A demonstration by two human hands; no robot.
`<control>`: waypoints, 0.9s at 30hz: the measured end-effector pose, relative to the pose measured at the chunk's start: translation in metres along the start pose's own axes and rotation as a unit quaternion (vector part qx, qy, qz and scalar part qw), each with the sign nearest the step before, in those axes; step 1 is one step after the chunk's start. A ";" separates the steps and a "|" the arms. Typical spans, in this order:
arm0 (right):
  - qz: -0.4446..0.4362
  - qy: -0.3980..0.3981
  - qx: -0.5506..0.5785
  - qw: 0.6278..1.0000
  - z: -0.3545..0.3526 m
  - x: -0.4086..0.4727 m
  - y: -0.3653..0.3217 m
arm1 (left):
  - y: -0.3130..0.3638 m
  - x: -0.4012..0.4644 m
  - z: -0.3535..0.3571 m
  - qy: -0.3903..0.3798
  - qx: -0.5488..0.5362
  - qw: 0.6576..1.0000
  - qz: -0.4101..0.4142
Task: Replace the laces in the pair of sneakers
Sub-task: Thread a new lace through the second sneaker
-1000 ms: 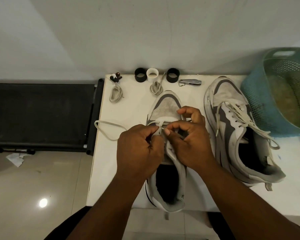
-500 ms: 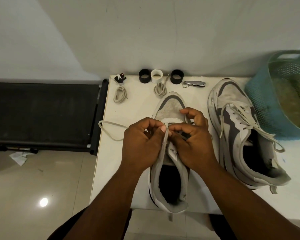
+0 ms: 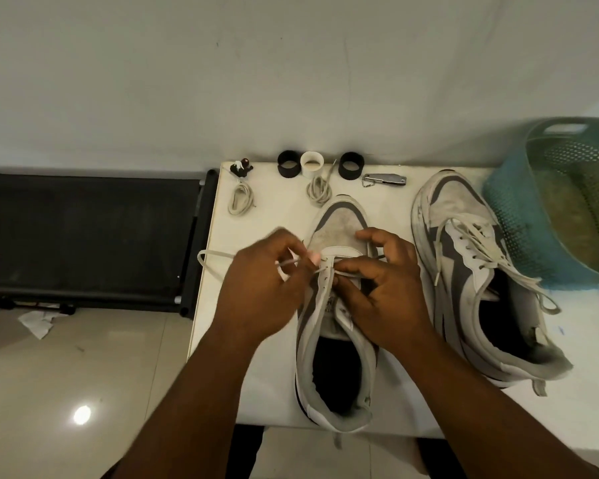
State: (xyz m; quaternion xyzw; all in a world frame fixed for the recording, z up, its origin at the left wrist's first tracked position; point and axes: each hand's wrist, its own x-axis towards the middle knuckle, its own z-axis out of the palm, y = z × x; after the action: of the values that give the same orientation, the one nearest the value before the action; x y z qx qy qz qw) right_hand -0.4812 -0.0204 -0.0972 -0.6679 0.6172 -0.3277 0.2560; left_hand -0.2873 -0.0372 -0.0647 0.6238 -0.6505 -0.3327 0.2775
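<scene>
A grey-and-white sneaker (image 3: 339,223) lies in the middle of the white table (image 3: 267,368), toe pointing away from me. My left hand (image 3: 260,292) pinches a pale lace (image 3: 208,257) that runs from the sneaker's lowest eyelets and loops out over the table's left edge. My right hand (image 3: 384,288) grips the sneaker at its eyelet flap, fingers curled over the tongue. The second sneaker (image 3: 471,271) lies to the right, loosely laced. Two coiled laces (image 3: 240,200) (image 3: 319,191) lie near the back edge.
Two black rings (image 3: 287,163) (image 3: 351,164) and a white ring (image 3: 312,162) stand along the table's back edge, beside a folded metal tool (image 3: 384,180) and a small dark trinket (image 3: 241,167). A teal perforated basket (image 3: 519,216) stands at the right. A black treadmill (image 3: 83,236) lies left.
My left hand has moved left and away from the eyelets, drawing the lace out with it. My right hand stays on the sneaker.
</scene>
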 end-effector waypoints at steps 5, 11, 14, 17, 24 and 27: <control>-0.004 0.010 0.004 1.000 0.002 -0.001 0.002 | -0.003 0.000 -0.002 -0.084 -0.027 0.996 0.015; -0.015 0.025 0.018 0.999 0.001 -0.001 0.002 | 0.017 0.001 -0.006 -0.045 -0.627 0.774 -0.080; -0.018 0.026 0.012 0.999 0.002 -0.001 0.003 | 0.020 0.004 -0.012 -0.018 -0.576 0.810 -0.108; -0.017 0.017 -0.002 1.000 0.001 -0.001 0.003 | 0.009 0.002 -0.006 0.021 -0.139 0.990 -0.008; 0.001 -0.005 -0.017 1.000 -0.001 0.000 0.004 | 0.007 0.002 -0.017 -0.036 0.113 0.993 -0.026; 0.000 -0.005 -0.018 1.000 -0.002 0.000 0.004 | -0.002 0.001 -0.022 -0.118 0.101 0.988 -0.017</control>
State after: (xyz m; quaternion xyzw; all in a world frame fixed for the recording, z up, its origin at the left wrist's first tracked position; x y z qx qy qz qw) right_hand -0.4853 -0.0207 -0.0993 -0.6742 0.6219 -0.3126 0.2471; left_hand -0.2697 -0.0404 -0.0525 0.6161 -0.6982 -0.3410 0.1286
